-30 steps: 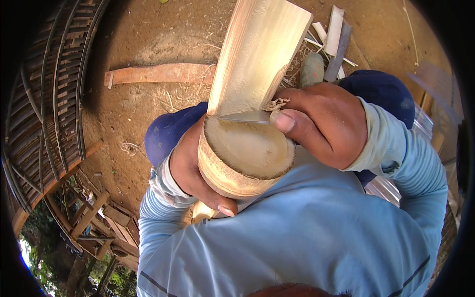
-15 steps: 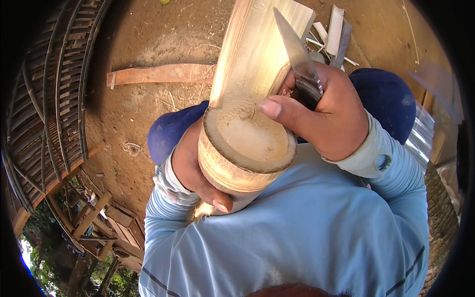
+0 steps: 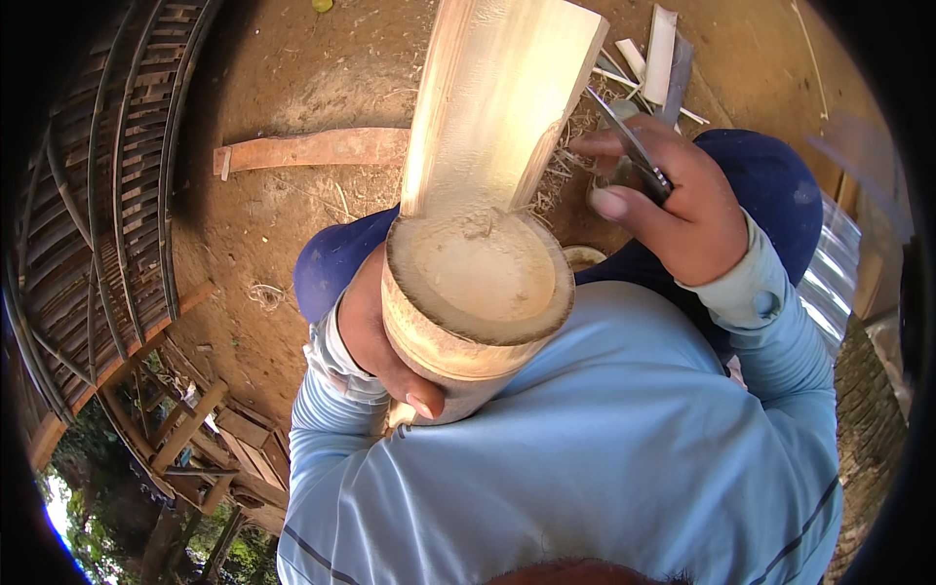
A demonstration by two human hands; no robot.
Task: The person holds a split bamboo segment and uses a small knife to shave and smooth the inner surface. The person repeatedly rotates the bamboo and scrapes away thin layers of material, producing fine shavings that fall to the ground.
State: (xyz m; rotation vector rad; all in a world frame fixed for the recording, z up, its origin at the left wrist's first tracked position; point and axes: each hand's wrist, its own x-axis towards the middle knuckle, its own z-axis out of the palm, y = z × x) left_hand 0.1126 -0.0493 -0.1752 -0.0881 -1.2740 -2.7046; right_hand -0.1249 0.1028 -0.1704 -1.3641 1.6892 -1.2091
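A thick piece of bamboo point(image 3: 468, 356) rests against my shirt, its round end facing up toward me. Beyond that end runs a long split half point(image 3: 497, 97) with a pale, hollow inner face. My left hand point(image 3: 375, 331) is wrapped round the left side of the bamboo, thumb along the near side. To the right of the bamboo, apart from it, my right hand point(image 3: 673, 195) grips a knife point(image 3: 634, 146). The dark handle is partly hidden by the fingers, and the narrow blade points up and to the left.
Split strips point(image 3: 660, 58) and thin shavings point(image 3: 564, 161) lie on the dirt floor beyond my right hand. A flat reddish-brown strip point(image 3: 312, 149) lies at the left. A slatted bamboo structure point(image 3: 117, 175) stands along the far left, with wooden framing point(image 3: 185, 424) below it.
My right hand with the knife has moved right and slightly down, off the bamboo, and the blade has turned edge-on. The bamboo has shifted slightly left in my left hand.
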